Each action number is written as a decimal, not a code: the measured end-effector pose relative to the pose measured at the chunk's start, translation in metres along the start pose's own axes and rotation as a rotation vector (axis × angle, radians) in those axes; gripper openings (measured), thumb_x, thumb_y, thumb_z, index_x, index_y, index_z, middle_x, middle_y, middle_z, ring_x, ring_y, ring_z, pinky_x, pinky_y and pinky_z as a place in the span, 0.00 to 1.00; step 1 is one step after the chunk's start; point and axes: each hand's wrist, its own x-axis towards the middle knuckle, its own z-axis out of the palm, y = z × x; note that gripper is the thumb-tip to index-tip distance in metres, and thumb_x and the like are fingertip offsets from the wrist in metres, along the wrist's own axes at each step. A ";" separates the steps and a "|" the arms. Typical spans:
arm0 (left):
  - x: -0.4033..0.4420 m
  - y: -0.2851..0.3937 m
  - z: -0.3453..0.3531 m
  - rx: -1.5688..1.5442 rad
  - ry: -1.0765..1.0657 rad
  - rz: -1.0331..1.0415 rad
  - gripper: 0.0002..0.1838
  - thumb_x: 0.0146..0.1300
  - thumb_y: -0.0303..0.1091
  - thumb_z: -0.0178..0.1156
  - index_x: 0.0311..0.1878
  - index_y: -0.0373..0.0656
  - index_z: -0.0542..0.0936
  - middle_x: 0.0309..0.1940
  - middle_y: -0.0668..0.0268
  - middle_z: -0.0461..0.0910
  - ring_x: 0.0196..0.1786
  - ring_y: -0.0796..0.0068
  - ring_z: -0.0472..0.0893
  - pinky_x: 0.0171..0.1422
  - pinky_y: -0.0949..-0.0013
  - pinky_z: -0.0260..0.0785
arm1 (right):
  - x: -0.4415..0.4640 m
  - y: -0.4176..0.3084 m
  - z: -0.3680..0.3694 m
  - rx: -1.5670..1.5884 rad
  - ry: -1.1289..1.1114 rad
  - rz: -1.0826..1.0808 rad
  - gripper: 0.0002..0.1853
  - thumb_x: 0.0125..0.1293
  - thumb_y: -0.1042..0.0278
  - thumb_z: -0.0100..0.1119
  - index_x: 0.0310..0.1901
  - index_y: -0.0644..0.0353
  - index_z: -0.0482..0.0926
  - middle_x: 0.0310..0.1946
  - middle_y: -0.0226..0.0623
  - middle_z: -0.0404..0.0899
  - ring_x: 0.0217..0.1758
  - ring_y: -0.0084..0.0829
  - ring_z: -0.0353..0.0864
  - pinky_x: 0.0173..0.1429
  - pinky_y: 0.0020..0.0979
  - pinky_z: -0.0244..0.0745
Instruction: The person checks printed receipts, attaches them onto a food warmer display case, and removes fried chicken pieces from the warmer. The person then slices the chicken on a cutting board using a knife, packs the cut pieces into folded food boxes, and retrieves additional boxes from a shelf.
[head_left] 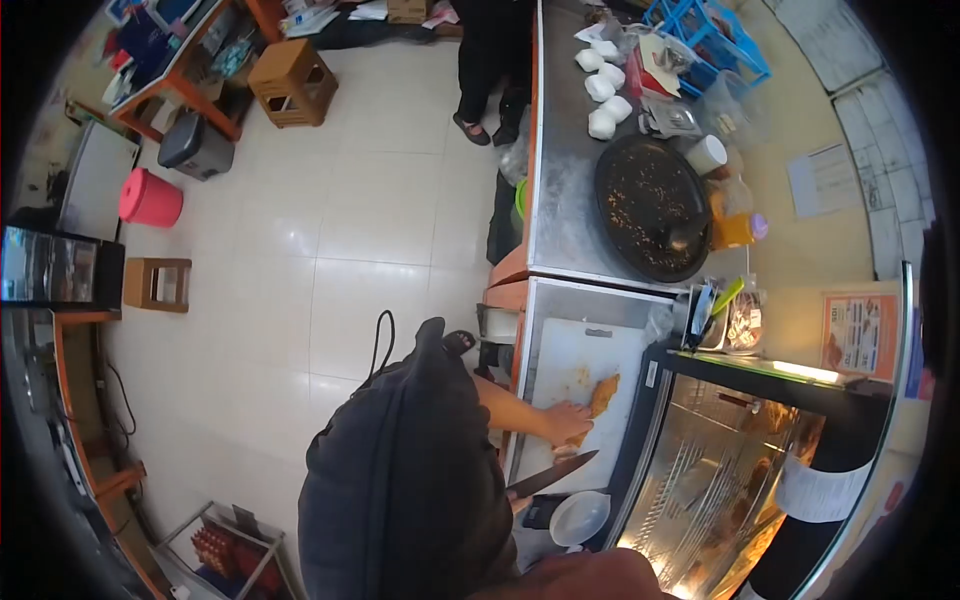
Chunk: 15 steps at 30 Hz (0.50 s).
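My left hand (567, 422) presses down on a long piece of golden-brown fried chicken (605, 393), which lies on a white cutting board (560, 350) with crumbs scattered over it. Its far end sticks out beyond my fingers. In my right hand (519, 502), mostly hidden by the dark jacket, is a kitchen knife (556, 473). The blade lies close to the near end of the chicken, where a pale cut part (565, 455) shows beside my left hand. Whether the blade touches the meat, I cannot tell. A translucent plastic bowl (580, 518) sits beside the board.
A lit glass warming cabinet (710, 470) stands behind the board. On the adjoining metal counter are a round black tray (650, 215) with crumbs, white wrapped bundles (601, 88), an orange bottle (735, 231) and a blue basket (715, 45). Another person's legs (485, 75) stand near that counter.
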 end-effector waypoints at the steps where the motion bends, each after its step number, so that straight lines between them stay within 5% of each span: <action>1: 0.012 -0.003 0.006 -0.017 -0.008 -0.013 0.26 0.48 0.38 0.68 0.52 0.48 0.74 0.50 0.59 0.73 0.54 0.58 0.75 0.52 0.53 0.69 | 0.007 0.002 0.000 0.017 -0.022 0.020 0.23 0.68 0.70 0.47 0.62 0.70 0.65 0.62 0.68 0.66 0.64 0.64 0.69 0.63 0.53 0.69; 9: 0.012 -0.013 -0.007 -0.022 -0.091 0.025 0.23 0.50 0.34 0.65 0.52 0.48 0.76 0.51 0.61 0.72 0.57 0.59 0.74 0.53 0.54 0.68 | -0.005 -0.007 0.005 0.131 -0.045 0.122 0.21 0.68 0.70 0.47 0.61 0.68 0.66 0.59 0.67 0.70 0.62 0.63 0.70 0.59 0.54 0.70; 15: 0.020 -0.022 0.016 -0.145 -0.013 0.100 0.27 0.51 0.42 0.67 0.56 0.50 0.77 0.45 0.57 0.75 0.51 0.55 0.76 0.52 0.49 0.68 | -0.036 -0.005 0.007 0.248 -0.027 0.192 0.20 0.68 0.70 0.47 0.60 0.67 0.66 0.56 0.66 0.72 0.60 0.63 0.72 0.56 0.55 0.71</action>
